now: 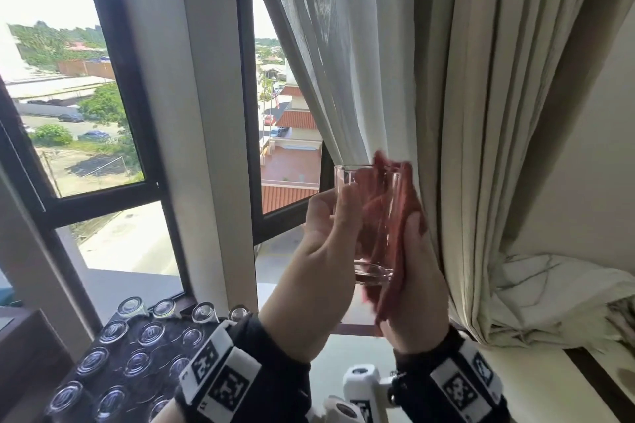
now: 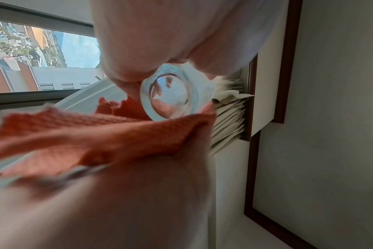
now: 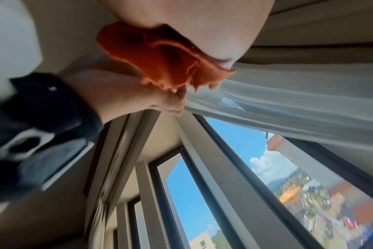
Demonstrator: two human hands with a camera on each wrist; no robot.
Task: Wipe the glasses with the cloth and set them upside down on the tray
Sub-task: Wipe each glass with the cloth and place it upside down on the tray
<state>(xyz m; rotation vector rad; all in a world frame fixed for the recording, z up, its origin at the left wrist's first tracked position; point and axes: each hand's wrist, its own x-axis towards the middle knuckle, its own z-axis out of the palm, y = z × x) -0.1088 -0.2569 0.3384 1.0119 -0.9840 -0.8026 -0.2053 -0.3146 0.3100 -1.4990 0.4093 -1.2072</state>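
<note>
In the head view my left hand [image 1: 331,213] grips a clear glass [image 1: 347,178] upright in the air in front of the window, thumb and fingers round its left side. My right hand [image 1: 412,271] holds a red cloth [image 1: 395,213] wrapped against the glass's right side, thumb on top of the cloth. The left wrist view looks at the glass's thick base [image 2: 172,94], with the cloth [image 2: 85,134] bunched below it. In the right wrist view the cloth [image 3: 160,55] spills from under my palm. A dark tray [image 1: 118,348] at lower left carries several upside-down glasses [image 1: 151,333].
Beige curtains [image 1: 498,113] hang close on the right, a sheer one [image 1: 326,62] behind the glass. The dark window frame [image 1: 245,113] and sill lie straight ahead. A pale surface [image 1: 360,350] shows below my wrists.
</note>
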